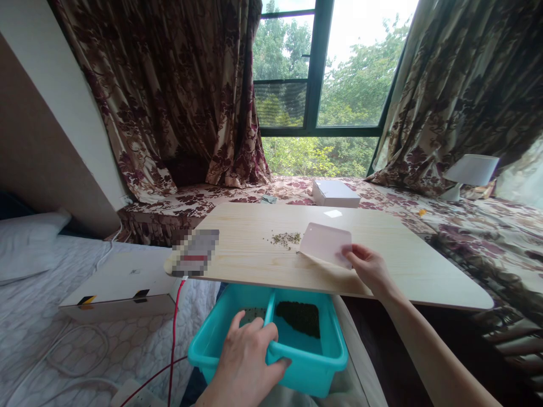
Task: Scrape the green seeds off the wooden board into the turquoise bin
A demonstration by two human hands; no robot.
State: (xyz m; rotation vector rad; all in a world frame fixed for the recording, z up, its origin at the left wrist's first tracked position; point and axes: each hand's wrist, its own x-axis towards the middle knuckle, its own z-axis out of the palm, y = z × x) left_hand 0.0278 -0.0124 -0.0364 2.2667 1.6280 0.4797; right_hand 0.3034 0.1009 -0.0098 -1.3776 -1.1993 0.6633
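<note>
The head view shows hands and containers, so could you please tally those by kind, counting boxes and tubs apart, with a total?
Boxes: 2, one at left and one near the window
Tub: 1
Hands: 2, left hand on the tub, right hand holding the card
Total: 5
</note>
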